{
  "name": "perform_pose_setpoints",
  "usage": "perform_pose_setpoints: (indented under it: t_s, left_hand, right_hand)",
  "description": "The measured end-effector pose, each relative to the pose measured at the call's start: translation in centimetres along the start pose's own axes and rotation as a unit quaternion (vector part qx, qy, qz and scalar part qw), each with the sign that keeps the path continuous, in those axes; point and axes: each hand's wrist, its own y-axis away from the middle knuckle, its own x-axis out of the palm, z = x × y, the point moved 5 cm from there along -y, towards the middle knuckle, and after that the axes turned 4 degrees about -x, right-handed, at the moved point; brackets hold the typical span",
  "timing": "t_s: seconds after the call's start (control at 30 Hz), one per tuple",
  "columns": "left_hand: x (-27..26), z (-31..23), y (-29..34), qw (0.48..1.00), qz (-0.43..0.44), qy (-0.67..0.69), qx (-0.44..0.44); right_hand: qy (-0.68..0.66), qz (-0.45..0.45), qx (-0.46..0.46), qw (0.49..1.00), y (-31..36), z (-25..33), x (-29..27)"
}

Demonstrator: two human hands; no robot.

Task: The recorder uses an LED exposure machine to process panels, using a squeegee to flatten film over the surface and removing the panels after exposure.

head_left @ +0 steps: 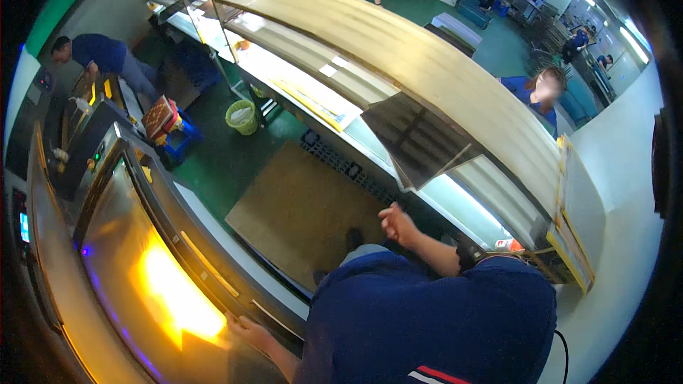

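My left hand (250,332) is at the near edge of a machine bed (124,220) lit by a strong yellow glow. Its fingers close together at the rim, and what lies between them, if anything, is too small to make out. My right hand (400,225) hangs in the air between the machine and a long light table (341,117). Those fingers are loosely bent and apart, with nothing visible in them. Nearest to the right hand is a dark translucent sheet (413,139), which leans at the light table's front edge.
A brown board (306,199) covers the floor between machine and table. A green basket (242,117) and a blue stool (183,135) stand beyond it. One person (107,57) bends over a machine at left; another (533,96) is behind the table at right.
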Motion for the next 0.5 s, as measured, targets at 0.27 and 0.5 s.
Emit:
perform_pose_setpoints:
  t_s: [0.27,0.5]
  left_hand:
    - [8.8,-5.5,6.2,0.915,0.334,0.220,-0.048]
    - [10.4,-1.8,6.2,0.874,0.383,0.250,-0.164]
  right_hand:
    - [0.301,0.177,-0.208,0.914,0.3,4.6,13.5]
    - [0.037,0.036,-0.305,0.951,2.3,14.9,7.6]
